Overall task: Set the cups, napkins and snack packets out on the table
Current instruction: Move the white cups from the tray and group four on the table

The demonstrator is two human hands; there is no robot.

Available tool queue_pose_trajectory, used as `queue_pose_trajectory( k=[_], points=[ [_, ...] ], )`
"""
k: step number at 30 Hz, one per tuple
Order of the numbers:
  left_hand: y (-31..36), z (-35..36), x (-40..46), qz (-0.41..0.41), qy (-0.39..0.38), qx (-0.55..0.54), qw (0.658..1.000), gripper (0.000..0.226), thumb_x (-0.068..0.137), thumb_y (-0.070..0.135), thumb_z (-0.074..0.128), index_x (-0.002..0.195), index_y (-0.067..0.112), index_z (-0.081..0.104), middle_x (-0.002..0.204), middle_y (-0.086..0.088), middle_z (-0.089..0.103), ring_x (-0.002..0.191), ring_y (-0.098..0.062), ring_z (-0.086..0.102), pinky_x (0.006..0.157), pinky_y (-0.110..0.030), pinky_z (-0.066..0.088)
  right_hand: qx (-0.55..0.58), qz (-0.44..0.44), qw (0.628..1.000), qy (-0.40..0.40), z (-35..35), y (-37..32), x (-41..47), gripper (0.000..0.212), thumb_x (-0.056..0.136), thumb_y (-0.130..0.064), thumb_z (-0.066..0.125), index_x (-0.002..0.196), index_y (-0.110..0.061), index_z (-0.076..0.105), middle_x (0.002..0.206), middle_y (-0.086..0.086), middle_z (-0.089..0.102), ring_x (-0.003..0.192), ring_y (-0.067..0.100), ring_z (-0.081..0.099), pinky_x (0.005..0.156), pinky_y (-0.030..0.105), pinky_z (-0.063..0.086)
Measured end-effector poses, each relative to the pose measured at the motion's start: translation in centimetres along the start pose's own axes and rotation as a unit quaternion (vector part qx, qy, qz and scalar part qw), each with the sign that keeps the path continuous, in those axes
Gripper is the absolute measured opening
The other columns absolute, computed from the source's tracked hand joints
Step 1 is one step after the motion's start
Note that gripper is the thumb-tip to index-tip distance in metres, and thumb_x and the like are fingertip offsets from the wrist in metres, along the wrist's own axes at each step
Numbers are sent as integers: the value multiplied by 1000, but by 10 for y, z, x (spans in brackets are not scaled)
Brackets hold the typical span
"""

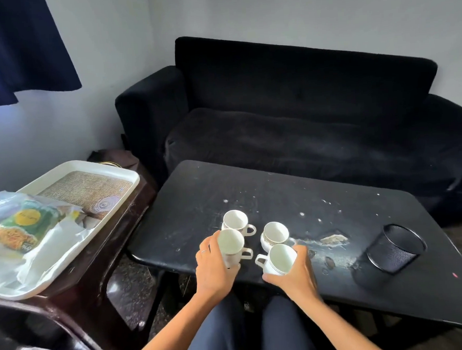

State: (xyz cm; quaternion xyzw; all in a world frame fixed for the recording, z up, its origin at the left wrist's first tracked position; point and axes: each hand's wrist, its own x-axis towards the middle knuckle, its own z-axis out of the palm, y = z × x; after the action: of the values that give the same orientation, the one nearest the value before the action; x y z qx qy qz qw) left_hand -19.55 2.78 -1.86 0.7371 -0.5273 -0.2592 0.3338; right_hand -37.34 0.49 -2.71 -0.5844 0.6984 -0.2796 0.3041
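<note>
Gripping one cup each, the left hand (212, 268) and right hand (295, 275) stood at the table (279, 193); four cups (255, 243) were there; snack packets (19, 228) and napkins remained on the tray (110, 168).

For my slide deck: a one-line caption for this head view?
Both hands, left hand and right hand, each holding a white cup beside two more on the black table.

snack packet (19, 228) cut by left edge, print blurred

Four white cups (255, 239) upright, clustered on table (362, 215).
</note>
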Motion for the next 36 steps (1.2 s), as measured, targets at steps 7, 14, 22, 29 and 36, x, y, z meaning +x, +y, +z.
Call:
queue_pose_trajectory(
  k=[7,14,22,29,36],
  points=[
    [-9,4,2,8,14,-111,994,58,80,24,71,130,26,41,112,20,42,120,-14,40,87,-26,36,-26,5,999,22,13,0,4,91,47,-33,89,117,-14,34,113,3,48,105,27,51,79,38,48],
    [-21,11,5,5,14,-89,996,58,80,13,67,130,29,40,113,26,33,120,-17,49,85,-29,42,-33,17,999,36,14,-6,2,93,46,-36,88,121,-16,35,117,4,51,108,29,52,83,43,49],
    [-28,11,7,-24,-23,-155,987,59,79,12,62,126,37,38,129,13,35,117,-15,50,97,-35,44,-40,45,998,19,4,-12,-6,100,48,-54,82,129,-28,30,130,-7,44,122,22,45,96,45,39],
    [-29,4,23,-81,16,-262,961,45,92,5,39,135,17,39,137,0,35,104,-3,48,92,-26,32,-43,-78,987,134,-9,-21,-7,32,82,-25,64,112,-22,53,109,-9,49,117,21,42,88,33,22],
    [-36,1,49,-84,-22,-262,961,29,102,29,32,125,26,48,136,5,49,120,-12,44,104,-28,31,-104,-183,977,18,13,-58,23,29,92,-28,53,120,-22,55,129,-6,52,126,18,42,103,34,25]
  ],
)
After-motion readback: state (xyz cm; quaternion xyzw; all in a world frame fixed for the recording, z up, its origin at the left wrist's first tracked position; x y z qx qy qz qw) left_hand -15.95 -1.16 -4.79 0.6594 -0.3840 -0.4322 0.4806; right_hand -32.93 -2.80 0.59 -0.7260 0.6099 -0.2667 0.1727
